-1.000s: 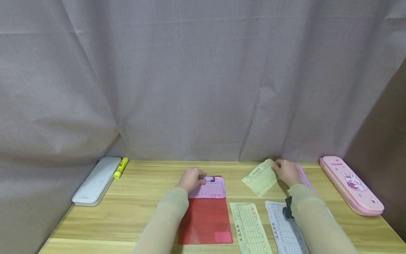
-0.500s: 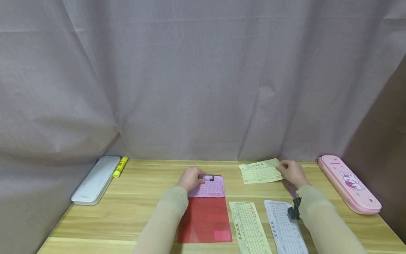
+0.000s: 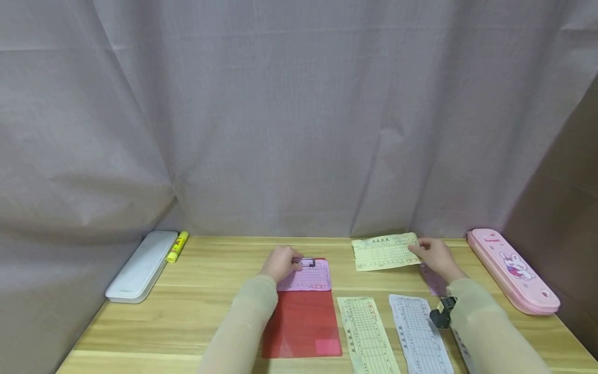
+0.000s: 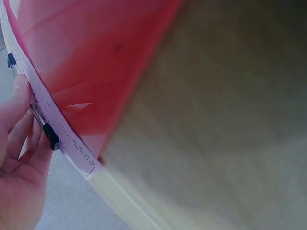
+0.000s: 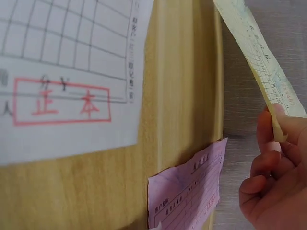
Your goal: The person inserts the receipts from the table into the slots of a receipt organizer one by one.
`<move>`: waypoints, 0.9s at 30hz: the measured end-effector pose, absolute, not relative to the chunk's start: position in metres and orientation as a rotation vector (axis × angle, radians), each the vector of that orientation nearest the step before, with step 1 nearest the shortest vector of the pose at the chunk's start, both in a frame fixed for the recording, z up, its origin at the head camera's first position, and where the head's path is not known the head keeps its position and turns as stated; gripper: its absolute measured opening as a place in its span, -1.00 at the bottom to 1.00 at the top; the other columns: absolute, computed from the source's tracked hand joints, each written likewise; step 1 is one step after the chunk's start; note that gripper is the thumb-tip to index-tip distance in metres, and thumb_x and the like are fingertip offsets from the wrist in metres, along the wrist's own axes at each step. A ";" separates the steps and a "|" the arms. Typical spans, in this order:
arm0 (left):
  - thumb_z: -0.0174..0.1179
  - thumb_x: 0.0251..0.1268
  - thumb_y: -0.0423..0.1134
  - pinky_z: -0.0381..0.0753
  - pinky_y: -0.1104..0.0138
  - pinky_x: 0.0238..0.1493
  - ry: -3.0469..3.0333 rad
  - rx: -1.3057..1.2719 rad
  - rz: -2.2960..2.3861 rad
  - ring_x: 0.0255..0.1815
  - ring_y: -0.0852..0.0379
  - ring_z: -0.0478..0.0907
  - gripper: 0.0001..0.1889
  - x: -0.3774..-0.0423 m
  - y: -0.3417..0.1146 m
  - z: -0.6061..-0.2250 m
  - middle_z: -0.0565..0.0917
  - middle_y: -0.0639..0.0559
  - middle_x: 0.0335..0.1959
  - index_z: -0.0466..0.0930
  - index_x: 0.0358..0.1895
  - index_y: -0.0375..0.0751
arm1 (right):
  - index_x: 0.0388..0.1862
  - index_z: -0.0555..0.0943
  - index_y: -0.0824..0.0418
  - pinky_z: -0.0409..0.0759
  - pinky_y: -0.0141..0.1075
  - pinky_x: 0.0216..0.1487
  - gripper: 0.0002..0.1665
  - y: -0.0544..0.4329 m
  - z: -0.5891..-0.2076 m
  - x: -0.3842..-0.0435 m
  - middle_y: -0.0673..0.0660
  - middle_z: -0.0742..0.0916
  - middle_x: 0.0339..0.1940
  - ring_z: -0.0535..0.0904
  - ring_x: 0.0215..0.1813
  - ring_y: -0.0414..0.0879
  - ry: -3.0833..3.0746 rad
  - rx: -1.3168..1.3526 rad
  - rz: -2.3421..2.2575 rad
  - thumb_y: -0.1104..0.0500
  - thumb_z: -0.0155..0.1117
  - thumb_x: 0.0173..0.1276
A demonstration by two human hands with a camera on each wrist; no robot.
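My left hand pinches the metal clip at the far end of a translucent red clipboard. A pink receipt slip lies crosswise over the clipboard's far part, at the clip. In the left wrist view, the thumb is on the clip and the other fingers are behind it. My right hand pinches a yellow receipt slip by its right end between thumb and forefinger. That slip is held lengthwise from left to right, near the back edge of the table.
Another yellow slip and a white slip lie right of the clipboard. A second pink slip is below my right hand. A pink pencil case stands far right; a white case and yellow glue stick lie left.
The yellow slip in my right hand has turned from slanted to nearly level across. My right hand has moved to the right, while my left hand stays at the clip.
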State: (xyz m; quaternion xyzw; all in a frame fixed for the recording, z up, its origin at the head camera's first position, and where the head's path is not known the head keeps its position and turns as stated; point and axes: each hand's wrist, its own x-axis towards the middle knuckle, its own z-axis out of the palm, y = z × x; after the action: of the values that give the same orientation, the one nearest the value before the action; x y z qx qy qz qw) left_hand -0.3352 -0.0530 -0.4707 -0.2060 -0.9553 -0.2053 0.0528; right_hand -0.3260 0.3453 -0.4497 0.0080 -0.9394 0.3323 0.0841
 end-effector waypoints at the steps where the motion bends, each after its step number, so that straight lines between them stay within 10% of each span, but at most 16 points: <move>1: 0.40 0.03 -0.22 0.60 0.25 0.02 -2.898 -0.629 -0.623 -0.07 0.07 0.66 -0.74 -0.335 -0.053 -0.470 0.75 0.02 -0.20 0.75 -0.14 -0.13 | -0.37 0.54 0.33 0.31 -0.32 -0.49 -0.65 0.345 -0.449 -0.325 0.02 0.49 -0.56 0.33 -0.46 -0.12 -2.807 0.020 1.009 0.03 0.16 0.39; 27: 0.39 0.05 -0.20 0.58 0.23 0.07 -2.946 -0.559 -0.636 -0.02 0.07 0.63 -0.72 -0.336 -0.050 -0.471 0.74 0.03 -0.16 0.74 -0.11 -0.10 | -0.27 0.59 0.35 0.36 -0.31 -0.31 -0.52 0.311 -0.437 -0.296 0.06 0.54 -0.37 0.36 -0.29 -0.09 -2.890 -0.037 1.327 -0.10 0.16 0.38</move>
State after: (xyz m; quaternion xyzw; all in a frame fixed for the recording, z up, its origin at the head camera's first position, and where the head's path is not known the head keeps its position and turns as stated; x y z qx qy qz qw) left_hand -0.3358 -0.0503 -0.4712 -0.1823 -0.9603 -0.2075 0.0383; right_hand -0.2962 0.3112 -0.4366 -0.0116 -0.9085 0.4173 -0.0192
